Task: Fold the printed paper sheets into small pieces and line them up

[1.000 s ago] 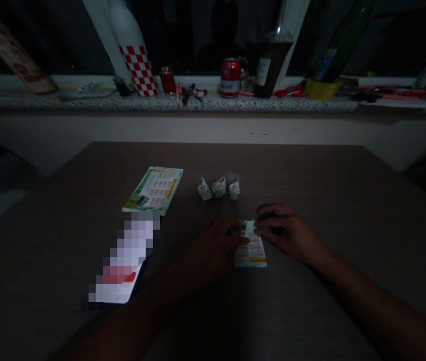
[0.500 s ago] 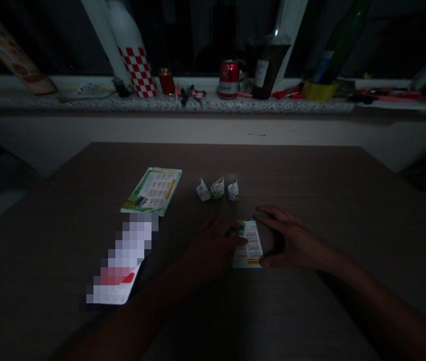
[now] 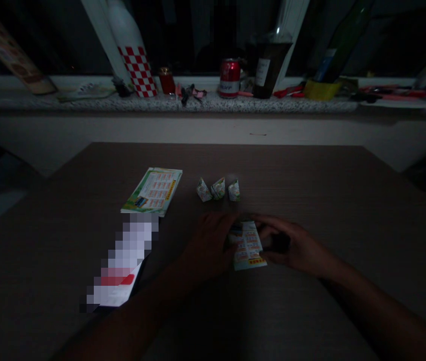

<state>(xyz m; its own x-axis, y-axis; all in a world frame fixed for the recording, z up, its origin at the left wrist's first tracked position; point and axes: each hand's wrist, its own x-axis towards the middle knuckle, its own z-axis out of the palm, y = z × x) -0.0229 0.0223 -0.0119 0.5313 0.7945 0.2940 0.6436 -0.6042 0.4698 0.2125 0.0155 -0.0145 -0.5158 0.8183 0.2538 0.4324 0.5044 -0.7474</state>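
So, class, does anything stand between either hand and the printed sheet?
Nothing visible does. The left hand is at the left side of the printed sheet, the right hand at its right edge. The three folded paper pieces lie beyond both hands.

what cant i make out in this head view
In the head view:
The printed sheet: part of its left side is hidden by the left hand.
The phone: pixel blocks cover most of its screen.
The green bottle: its top is cut off by the upper edge.
The red can: lettering too small and blurred to read.
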